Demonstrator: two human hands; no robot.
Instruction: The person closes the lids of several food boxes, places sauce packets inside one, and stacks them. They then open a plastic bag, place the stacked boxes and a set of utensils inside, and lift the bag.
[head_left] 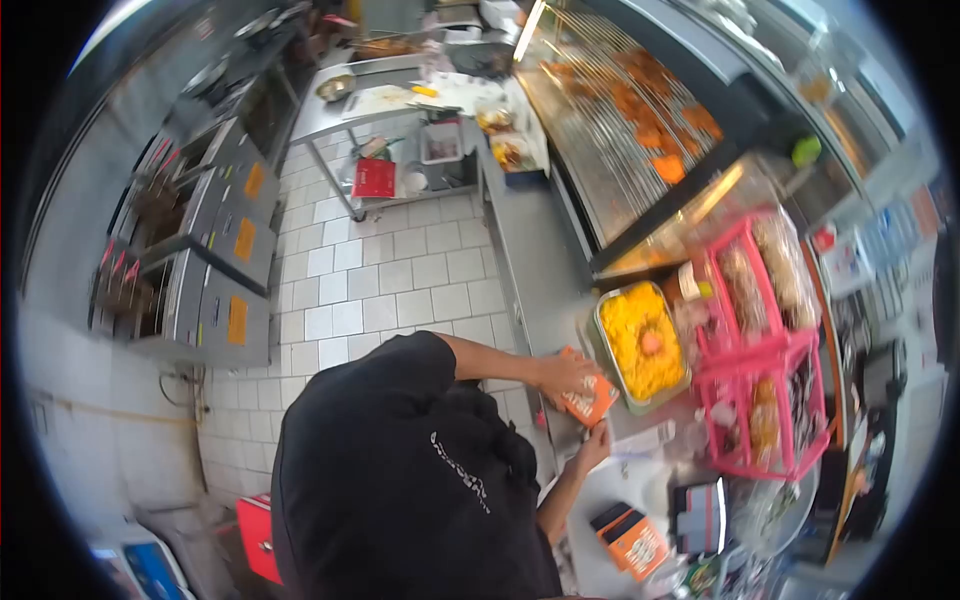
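My left hand [566, 378] is closed over the top of an orange carton [592, 400] with white lettering, at the counter edge. From below, my right hand [594, 447] has its fingers pinched at the carton's lower corner. Just beyond the carton sits a metal tray [607, 345] of yellow rice with an orange-pink lump on it. Nearer the bottom, orange and black cartons [638, 548] of similar print lie stacked on the white counter. My palms and some fingers are hidden.
Pink baskets [770, 345] with bottles and packets stand right of the rice. A heated glass cabinet [640, 110] holds orange-brown food on racks. A dark device [700, 515] rests near the stacked cartons. Behind are a steel work table [318, 118] and steel units [215, 280].
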